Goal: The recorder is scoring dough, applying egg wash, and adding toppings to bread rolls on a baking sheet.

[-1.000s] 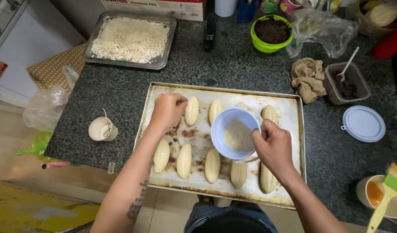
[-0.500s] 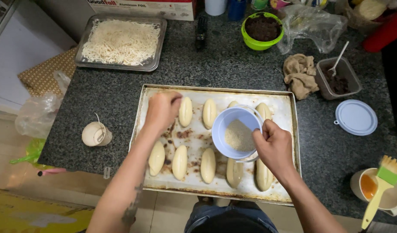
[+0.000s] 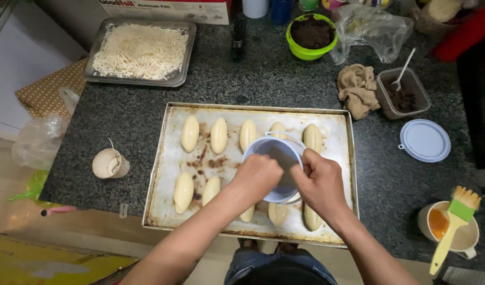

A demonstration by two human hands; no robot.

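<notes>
A dark speckled counter [image 3: 284, 79] carries a long metal baking tray [image 3: 166, 158], its long axis running left to right across the view. On the tray lie pale dough rolls [image 3: 190, 133] in two rows, each roll's long axis pointing away from the person, toward the far edge of the counter. A light blue bowl [image 3: 274, 153] is held over the middle of the tray, tipped so its mouth faces up and slightly away. The left hand [image 3: 257, 177] sits at the bowl's near-left rim, its fingers curled over the edge into the bowl; whether they pinch anything inside cannot be told. The right hand [image 3: 319, 182] grips the bowl's right side, fingers wrapped around its wall. Farther back stands a smaller tray of shredded cheese [image 3: 141, 51], a green bowl [image 3: 311, 34] of dark filling, and a crumpled brown cloth [image 3: 357, 88]. At the right lie a round white lid [image 3: 425, 140] and a cup with a yellow-handled brush [image 3: 453, 227].
</notes>
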